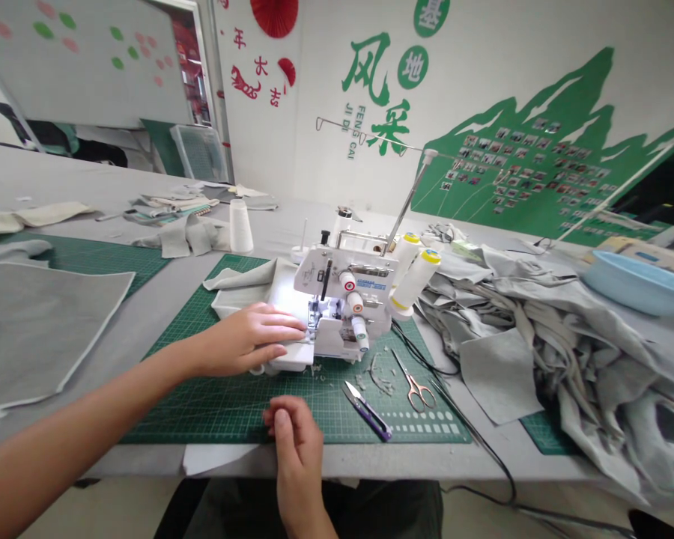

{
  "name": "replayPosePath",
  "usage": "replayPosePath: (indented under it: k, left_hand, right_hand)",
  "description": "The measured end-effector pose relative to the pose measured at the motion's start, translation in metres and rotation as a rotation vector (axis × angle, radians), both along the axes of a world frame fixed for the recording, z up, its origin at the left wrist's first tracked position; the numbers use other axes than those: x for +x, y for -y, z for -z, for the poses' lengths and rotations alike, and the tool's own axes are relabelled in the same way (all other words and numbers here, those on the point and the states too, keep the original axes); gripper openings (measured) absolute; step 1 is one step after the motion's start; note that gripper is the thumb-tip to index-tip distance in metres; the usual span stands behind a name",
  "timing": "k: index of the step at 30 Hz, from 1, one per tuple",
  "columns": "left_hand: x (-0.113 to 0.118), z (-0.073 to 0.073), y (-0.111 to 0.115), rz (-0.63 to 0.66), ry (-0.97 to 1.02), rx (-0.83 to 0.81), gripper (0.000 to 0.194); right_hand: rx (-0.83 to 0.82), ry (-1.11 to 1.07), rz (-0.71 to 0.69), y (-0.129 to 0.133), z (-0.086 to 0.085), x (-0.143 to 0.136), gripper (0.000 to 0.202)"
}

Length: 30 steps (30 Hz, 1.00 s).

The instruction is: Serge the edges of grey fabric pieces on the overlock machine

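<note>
My left hand (258, 337) lies flat with its fingers stretched out on the white bed of a serger (345, 299), fingertips close to the lit presser foot. Grey fabric (239, 288) is bunched at the far left side of the bed, behind that hand; whether any is under the fingers I cannot tell. My right hand (297, 442) is loosely curled at the front edge of the table, with the thumb on top and nothing visible in it. To its right, purple thread snips (368, 413) and small scissors (416, 385) rest on the green cutting mat (202, 412).
Thread cones (421, 281) stand behind the machine, below its thread stand (410, 195). A heap of grey cloth (544, 329) and a blue basin (640, 281) occupy the right. At left lies a large grey piece (50, 329). A black cable (488, 449) crosses the front edge.
</note>
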State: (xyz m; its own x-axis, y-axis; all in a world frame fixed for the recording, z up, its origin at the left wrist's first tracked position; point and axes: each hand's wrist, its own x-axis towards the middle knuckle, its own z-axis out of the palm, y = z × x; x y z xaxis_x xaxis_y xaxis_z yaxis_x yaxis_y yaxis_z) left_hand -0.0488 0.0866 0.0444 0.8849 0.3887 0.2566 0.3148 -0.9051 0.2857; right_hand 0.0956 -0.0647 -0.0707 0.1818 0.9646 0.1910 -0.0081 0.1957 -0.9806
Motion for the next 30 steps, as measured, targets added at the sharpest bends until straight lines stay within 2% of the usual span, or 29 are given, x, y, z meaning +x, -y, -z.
replayPosePath:
  k: [2, 6, 9, 13, 18, 22, 26, 30]
  left_hand:
    - [-0.001, -0.001, -0.003, 0.011, 0.013, -0.032, 0.035]
    - [-0.002, -0.008, -0.009, 0.043, 0.039, -0.115, 0.034]
    - [-0.002, -0.013, -0.012, 0.074, 0.03, -0.143, 0.036]
    - [-0.001, -0.015, -0.014, 0.089, 0.014, -0.16, 0.037]
    - [-0.002, -0.015, -0.02, 0.107, 0.021, -0.179, 0.043]
    - [0.0, -0.012, -0.029, 0.12, 0.027, -0.192, 0.044]
    - [0.001, -0.007, -0.032, 0.098, 0.005, -0.129, 0.041]
    - [0.003, -0.002, -0.026, 0.044, 0.004, -0.041, 0.036]
  right_hand:
    - [0.098, 0.134, 0.023, -0.005, -0.007, -0.002, 0.027]
    - [0.21, 0.397, -0.027, -0.018, -0.022, -0.014, 0.053]
    - [0.151, 0.565, -0.078, -0.028, -0.028, -0.028, 0.066]
    - [0.045, 0.695, -0.071, -0.038, -0.027, -0.043, 0.073]
    - [0.118, 0.668, -0.084, -0.042, -0.015, -0.044, 0.075]
    - [0.177, 0.583, -0.073, -0.042, -0.006, -0.038, 0.065]
    - [0.212, 0.503, -0.065, -0.041, -0.006, -0.035, 0.054]
    - [0.239, 0.407, -0.08, -0.04, -0.011, -0.033, 0.047]
